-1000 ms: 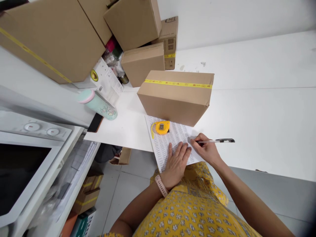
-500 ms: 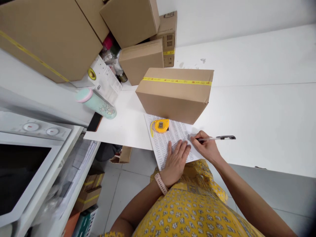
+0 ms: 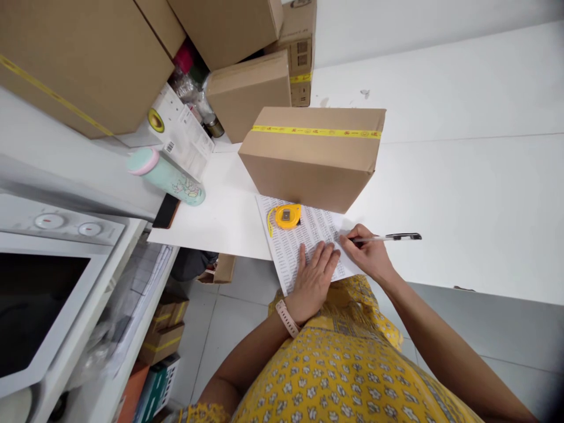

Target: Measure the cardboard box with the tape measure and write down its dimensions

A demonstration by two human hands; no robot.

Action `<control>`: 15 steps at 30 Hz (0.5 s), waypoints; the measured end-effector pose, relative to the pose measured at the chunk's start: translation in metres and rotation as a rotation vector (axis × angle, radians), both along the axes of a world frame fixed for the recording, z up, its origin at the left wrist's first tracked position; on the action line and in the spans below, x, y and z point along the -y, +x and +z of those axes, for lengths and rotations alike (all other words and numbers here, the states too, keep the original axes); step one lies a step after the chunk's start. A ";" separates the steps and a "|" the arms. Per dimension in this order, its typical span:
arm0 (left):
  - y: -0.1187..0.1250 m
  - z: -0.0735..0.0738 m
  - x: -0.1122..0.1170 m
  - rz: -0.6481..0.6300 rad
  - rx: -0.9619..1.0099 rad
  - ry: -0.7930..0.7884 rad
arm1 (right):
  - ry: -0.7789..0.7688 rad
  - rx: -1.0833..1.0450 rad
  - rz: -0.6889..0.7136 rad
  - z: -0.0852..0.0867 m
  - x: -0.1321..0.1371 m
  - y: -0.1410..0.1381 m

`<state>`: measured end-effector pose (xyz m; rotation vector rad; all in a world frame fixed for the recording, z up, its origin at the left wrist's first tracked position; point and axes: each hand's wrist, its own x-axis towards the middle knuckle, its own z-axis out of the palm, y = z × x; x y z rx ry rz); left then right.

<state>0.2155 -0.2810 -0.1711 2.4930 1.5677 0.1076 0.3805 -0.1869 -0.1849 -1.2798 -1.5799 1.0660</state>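
A printed sheet of paper lies at the table's front edge, part of it hanging over. My left hand rests flat on its lower part, fingers spread. In my right hand a pen is gripped, its tip end at the sheet's right side and hidden by my fingers. On the upper left of the paper sits a yellow tape measure. Just behind stands a closed cardboard box with a strip of yellow tape, its lower edge by the paper's top.
The white table stretches off to the right. More cardboard boxes are stacked at the back left. A mint-green bottle stands on the left beside a dark flat object. Further left is a microwave on a shelf.
The whole view has shifted slightly, so the table and box sit a little higher in it. Both hands keep about the same places on the paper, and the pen is still in the right.
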 end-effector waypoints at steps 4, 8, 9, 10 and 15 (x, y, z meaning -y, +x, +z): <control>0.000 -0.001 0.000 0.005 -0.018 0.003 | -0.021 -0.017 0.011 0.000 0.000 0.000; 0.000 0.000 0.000 0.002 -0.007 -0.005 | -0.033 -0.017 -0.003 -0.001 0.001 0.001; 0.000 0.000 0.000 0.003 -0.005 -0.008 | -0.032 -0.019 -0.001 -0.002 0.001 0.001; 0.000 0.000 0.000 0.003 -0.002 -0.011 | -0.032 -0.022 -0.001 -0.002 0.001 0.001; 0.000 0.000 0.000 0.004 0.007 -0.005 | -0.004 -0.004 -0.018 -0.002 0.000 0.001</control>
